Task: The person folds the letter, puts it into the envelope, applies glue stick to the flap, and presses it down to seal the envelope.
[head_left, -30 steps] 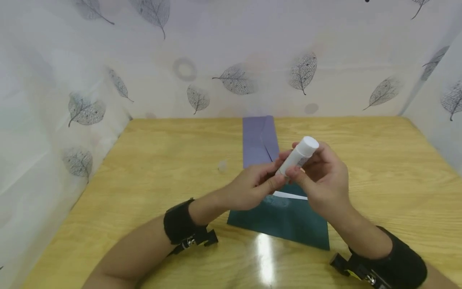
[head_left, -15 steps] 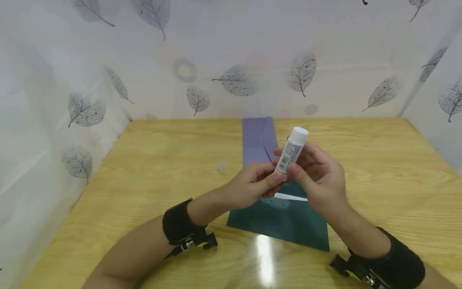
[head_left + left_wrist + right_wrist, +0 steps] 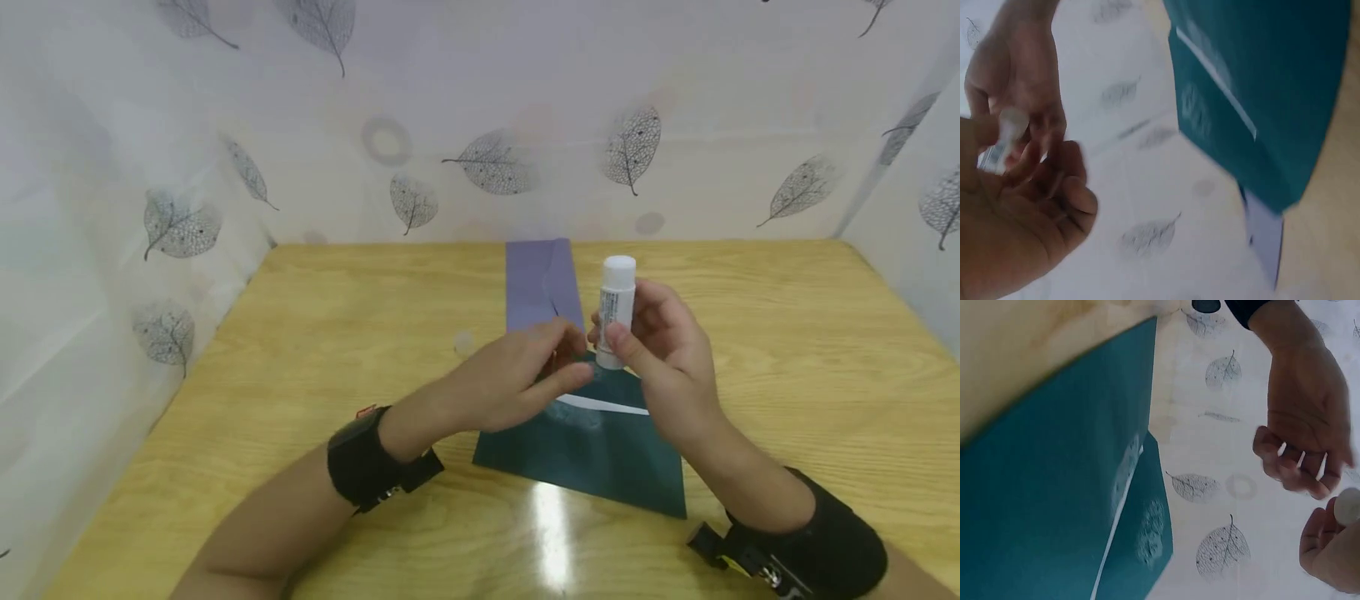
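Observation:
My right hand (image 3: 675, 375) holds a white glue stick (image 3: 617, 312) nearly upright, cap on top, pinched between thumb and fingers. Beside it my left hand (image 3: 517, 375) is apart from the stick, its fingers loosely bent with nothing in them. In the left wrist view the glue stick (image 3: 997, 150) shows past the left thumb, within the right hand. Under both hands lies a dark green envelope (image 3: 600, 458), its flap showing a white strip (image 3: 600, 404) along the fold. Shiny patches mark the envelope (image 3: 1147, 534) in the right wrist view.
A purple envelope (image 3: 532, 283) lies behind the green one, reaching the table's back edge. A small clear round piece (image 3: 463, 343) sits on the wooden table (image 3: 360, 317) to the left. Leaf-patterned white sheeting (image 3: 510, 100) walls the back and sides.
My left hand has let go of the glue stick's lower end and drawn slightly left. The stick has turned from slanted to nearly upright in my right hand.

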### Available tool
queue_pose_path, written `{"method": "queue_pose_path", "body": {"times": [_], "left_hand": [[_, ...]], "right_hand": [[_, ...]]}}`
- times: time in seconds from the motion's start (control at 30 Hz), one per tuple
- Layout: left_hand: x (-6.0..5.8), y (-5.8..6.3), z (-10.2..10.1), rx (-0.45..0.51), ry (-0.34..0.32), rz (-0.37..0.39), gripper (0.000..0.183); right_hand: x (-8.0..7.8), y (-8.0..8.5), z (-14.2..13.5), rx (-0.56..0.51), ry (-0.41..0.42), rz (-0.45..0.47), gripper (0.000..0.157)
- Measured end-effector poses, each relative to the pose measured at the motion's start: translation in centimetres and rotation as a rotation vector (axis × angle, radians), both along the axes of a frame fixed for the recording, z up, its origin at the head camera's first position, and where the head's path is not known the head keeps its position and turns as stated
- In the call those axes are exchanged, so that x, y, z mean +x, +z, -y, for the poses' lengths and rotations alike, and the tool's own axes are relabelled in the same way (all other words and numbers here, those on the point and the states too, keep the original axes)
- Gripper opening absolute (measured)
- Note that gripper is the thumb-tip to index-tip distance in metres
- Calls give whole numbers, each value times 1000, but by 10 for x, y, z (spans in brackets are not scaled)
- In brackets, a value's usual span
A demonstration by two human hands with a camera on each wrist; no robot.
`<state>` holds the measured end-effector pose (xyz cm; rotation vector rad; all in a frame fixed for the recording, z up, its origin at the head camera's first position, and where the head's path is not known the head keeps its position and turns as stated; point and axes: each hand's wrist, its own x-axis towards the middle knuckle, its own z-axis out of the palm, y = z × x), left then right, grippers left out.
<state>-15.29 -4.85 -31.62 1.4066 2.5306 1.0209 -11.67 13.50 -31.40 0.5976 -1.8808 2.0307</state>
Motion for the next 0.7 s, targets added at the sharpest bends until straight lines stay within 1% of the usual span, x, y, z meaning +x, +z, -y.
{"method": "queue_pose_path", "body": {"times": [0.1,0.13,0.17,0.2,0.27,0.33,0.4,0.43,0.5,0.57,0.63,0.7], "left_hand": [[-6,3,9,-257,25,-226,14],[-8,3,11,-344,29,-279,12],[-10,2,12,-426,34,-313,9],[-11,0,13,-503,39,-324,9],[-14,-4,12,-646,49,-281,14],[-15,-7,12,-768,63,-219,24],[-17,-10,12,-848,74,-171,37],[-18,-12,12,-873,76,-162,41],[-20,-15,13,-902,74,-156,47],[-22,-18,12,-927,56,-135,44],[-22,-22,11,-936,25,-98,38],[-21,-26,9,-939,-13,-53,32]], "right_hand": [[-2,3,-5,123,-60,8,28],[-3,3,-6,158,-88,24,27],[-3,4,-8,196,-117,37,25],[-4,4,-9,233,-145,51,24],[-5,3,-11,299,-202,73,21],[-6,1,-12,345,-223,72,20],[-6,-1,-12,412,-236,44,21],[-7,-2,-11,438,-233,35,21],[-8,-4,-11,503,-201,22,19],[-10,-9,-12,600,-156,15,16],[-12,-14,-12,707,-78,9,13],[-15,-20,-12,818,5,-21,15]]}}
